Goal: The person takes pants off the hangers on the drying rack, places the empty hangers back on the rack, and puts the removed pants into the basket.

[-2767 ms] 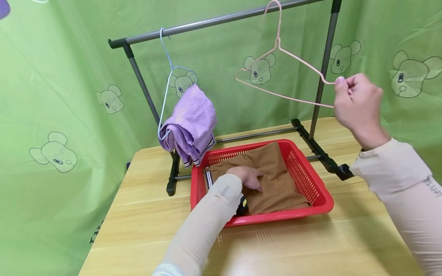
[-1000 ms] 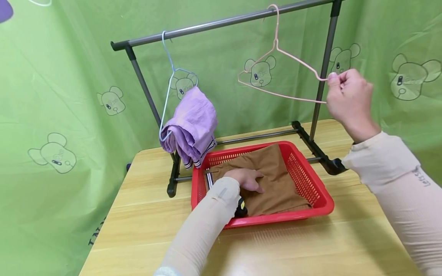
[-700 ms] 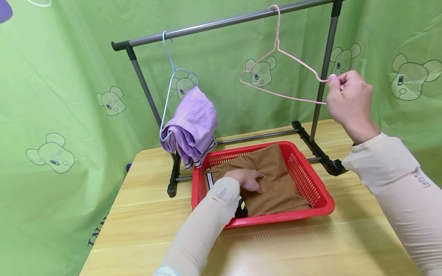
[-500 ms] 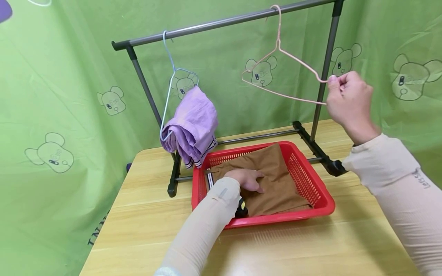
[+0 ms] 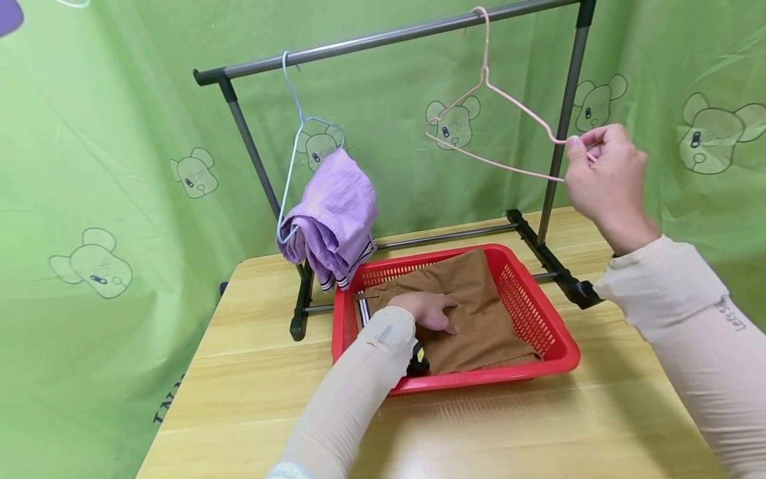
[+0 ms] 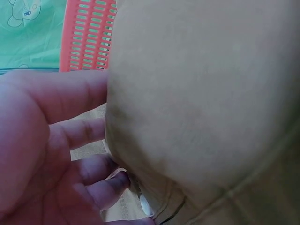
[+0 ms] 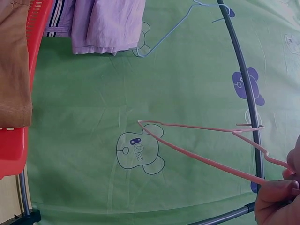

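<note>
My right hand (image 5: 604,176) pinches the right end of a pink wire clothes hanger (image 5: 517,103), whose hook sits over the rack's top bar. In the right wrist view the thumb and fingers hold the hanger's (image 7: 201,161) corner. My left hand (image 5: 426,311) reaches into a red basket (image 5: 565,356) and touches a brown garment (image 5: 479,286). In the left wrist view its fingers (image 6: 77,96) are spread and only slightly bent, their tips meeting the garment's (image 6: 197,84) edge; some fingertips are hidden by cloth. A small pale button shows there.
A grey clothes rack (image 5: 383,41) with black feet stands behind the basket on a wooden table (image 5: 263,372). On its left, a blue hanger (image 5: 289,173) carries a folded purple garment (image 5: 338,193). Something black and yellow (image 5: 419,359) lies by the left wrist. A green printed curtain (image 5: 120,166) hangs behind.
The right hand has shifted slightly left with the hanger's end. Lately the hanger's far corner and hook have moved a little right. The left hand has stayed in place on the brown garment.
</note>
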`<move>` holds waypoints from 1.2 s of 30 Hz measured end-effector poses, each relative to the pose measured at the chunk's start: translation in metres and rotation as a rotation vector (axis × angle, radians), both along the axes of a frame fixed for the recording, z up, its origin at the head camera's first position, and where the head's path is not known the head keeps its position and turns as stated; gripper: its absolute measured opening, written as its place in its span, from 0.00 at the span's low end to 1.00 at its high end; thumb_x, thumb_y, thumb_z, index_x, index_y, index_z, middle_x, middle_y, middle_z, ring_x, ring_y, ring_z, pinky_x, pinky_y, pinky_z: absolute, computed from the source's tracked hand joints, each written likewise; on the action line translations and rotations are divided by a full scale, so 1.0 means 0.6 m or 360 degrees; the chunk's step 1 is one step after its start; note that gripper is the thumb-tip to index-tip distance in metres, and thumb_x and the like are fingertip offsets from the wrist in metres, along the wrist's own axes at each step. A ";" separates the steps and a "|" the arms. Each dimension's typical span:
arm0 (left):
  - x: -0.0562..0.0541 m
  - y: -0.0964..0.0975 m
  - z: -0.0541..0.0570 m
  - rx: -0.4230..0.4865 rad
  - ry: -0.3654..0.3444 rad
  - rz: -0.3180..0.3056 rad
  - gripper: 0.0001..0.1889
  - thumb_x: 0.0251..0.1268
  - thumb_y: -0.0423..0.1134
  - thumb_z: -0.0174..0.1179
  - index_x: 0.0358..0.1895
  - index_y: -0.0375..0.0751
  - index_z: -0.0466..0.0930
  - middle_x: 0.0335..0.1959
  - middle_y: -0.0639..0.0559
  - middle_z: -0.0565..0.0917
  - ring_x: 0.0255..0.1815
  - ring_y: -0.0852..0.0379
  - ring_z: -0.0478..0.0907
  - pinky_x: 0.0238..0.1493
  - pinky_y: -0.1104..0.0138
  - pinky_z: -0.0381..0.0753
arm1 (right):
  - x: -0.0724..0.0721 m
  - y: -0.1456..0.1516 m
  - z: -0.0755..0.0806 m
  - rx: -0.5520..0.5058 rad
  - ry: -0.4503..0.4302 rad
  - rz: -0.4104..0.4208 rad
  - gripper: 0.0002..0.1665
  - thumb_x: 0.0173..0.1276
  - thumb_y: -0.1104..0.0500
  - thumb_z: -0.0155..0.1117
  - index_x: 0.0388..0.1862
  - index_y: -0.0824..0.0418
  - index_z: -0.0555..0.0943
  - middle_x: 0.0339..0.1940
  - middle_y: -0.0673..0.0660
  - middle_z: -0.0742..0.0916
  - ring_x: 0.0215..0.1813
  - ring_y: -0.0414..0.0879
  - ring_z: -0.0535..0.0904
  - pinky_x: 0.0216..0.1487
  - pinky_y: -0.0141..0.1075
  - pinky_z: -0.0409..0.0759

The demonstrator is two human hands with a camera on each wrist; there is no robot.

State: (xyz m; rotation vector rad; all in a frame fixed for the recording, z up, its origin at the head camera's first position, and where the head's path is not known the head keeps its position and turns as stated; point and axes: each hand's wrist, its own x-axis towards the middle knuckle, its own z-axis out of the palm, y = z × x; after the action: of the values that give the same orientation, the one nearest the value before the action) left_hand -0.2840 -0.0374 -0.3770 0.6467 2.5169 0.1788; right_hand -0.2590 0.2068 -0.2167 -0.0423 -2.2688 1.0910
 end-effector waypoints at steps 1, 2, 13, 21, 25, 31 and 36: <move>0.000 0.000 0.000 0.0004 -0.0005 0.0002 0.35 0.64 0.58 0.58 0.74 0.62 0.60 0.73 0.64 0.61 0.70 0.64 0.57 0.67 0.65 0.58 | 0.001 0.001 0.000 -0.0014 -0.0001 0.0003 0.09 0.77 0.50 0.47 0.46 0.53 0.70 0.33 0.50 0.74 0.31 0.40 0.68 0.30 0.28 0.68; 0.000 0.000 0.000 0.0008 -0.0006 0.0000 0.35 0.64 0.58 0.58 0.74 0.62 0.60 0.73 0.64 0.61 0.70 0.64 0.57 0.67 0.65 0.58 | 0.002 0.001 0.000 -0.0028 -0.0005 0.0006 0.09 0.77 0.50 0.47 0.46 0.52 0.70 0.34 0.50 0.74 0.31 0.40 0.68 0.30 0.28 0.69; 0.006 -0.005 0.001 0.0043 0.0038 -0.0032 0.35 0.64 0.59 0.58 0.74 0.60 0.60 0.71 0.60 0.65 0.69 0.60 0.60 0.67 0.62 0.60 | 0.016 0.014 -0.005 -0.0072 -0.0036 0.0006 0.06 0.73 0.51 0.54 0.44 0.45 0.68 0.35 0.49 0.74 0.33 0.41 0.68 0.30 0.29 0.69; 0.011 -0.008 0.012 0.0099 0.0024 -0.0119 0.35 0.65 0.56 0.59 0.74 0.53 0.62 0.71 0.56 0.66 0.70 0.60 0.59 0.68 0.66 0.58 | 0.031 0.022 -0.017 -0.0107 0.0037 0.0010 0.09 0.71 0.53 0.57 0.45 0.46 0.67 0.35 0.49 0.73 0.33 0.40 0.68 0.32 0.26 0.69; 0.015 -0.015 0.019 0.0135 -0.0003 -0.0173 0.34 0.66 0.55 0.59 0.74 0.51 0.62 0.71 0.54 0.66 0.70 0.59 0.59 0.68 0.66 0.57 | 0.035 0.024 -0.025 -0.0146 0.0093 0.0022 0.10 0.70 0.55 0.58 0.45 0.47 0.68 0.35 0.49 0.72 0.34 0.38 0.68 0.35 0.24 0.69; 0.020 -0.027 0.039 0.0213 0.0044 -0.0229 0.34 0.67 0.54 0.59 0.73 0.49 0.62 0.71 0.53 0.66 0.70 0.59 0.61 0.67 0.68 0.59 | 0.045 0.025 -0.038 -0.0231 0.0116 0.0075 0.12 0.70 0.57 0.58 0.49 0.51 0.67 0.35 0.49 0.72 0.35 0.39 0.67 0.37 0.24 0.69; 0.028 -0.036 0.058 0.0357 0.0099 -0.0230 0.32 0.70 0.50 0.57 0.73 0.44 0.61 0.70 0.49 0.68 0.66 0.55 0.68 0.62 0.69 0.66 | 0.053 0.025 -0.051 -0.0381 0.0155 0.0127 0.16 0.70 0.60 0.58 0.52 0.52 0.64 0.34 0.51 0.71 0.34 0.39 0.67 0.36 0.22 0.69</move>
State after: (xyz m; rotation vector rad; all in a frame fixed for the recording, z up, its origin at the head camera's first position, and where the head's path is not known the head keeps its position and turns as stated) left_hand -0.2670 -0.0592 -0.3421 0.9333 2.5177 0.3974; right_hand -0.2275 0.2219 -0.2475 0.0047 -2.0592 1.3722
